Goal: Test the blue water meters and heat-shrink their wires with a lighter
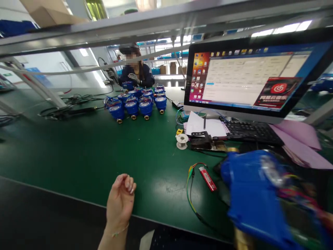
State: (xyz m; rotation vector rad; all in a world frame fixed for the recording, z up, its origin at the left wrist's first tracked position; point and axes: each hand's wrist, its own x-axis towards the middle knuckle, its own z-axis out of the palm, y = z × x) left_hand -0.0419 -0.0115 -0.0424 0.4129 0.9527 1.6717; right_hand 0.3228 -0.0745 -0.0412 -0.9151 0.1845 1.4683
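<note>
My left hand (121, 201) is palm up over the front edge of the green bench, its fingers loosely curled in with nothing in them. At the far right, a large blue water meter (256, 198) with a brass fitting, a round dial and loose coloured wires is tilted and smeared by motion. Only a blurred bit of my right hand (327, 220) shows at the frame edge, holding the meter; its fingers are mostly hidden. Left of the meter lie a red-and-white packet (207, 179) and thin leads with green and yellow clips (191, 172).
Several blue meters (145, 107) stand in a group farther back, with a co-worker (136, 73) in gloves behind. A monitor (249, 76), keyboard (249, 132), papers (205, 125) and solder spool (182, 141) occupy the right. Black cables (67, 110) lie back left; a shelf beam (117, 29) crosses above.
</note>
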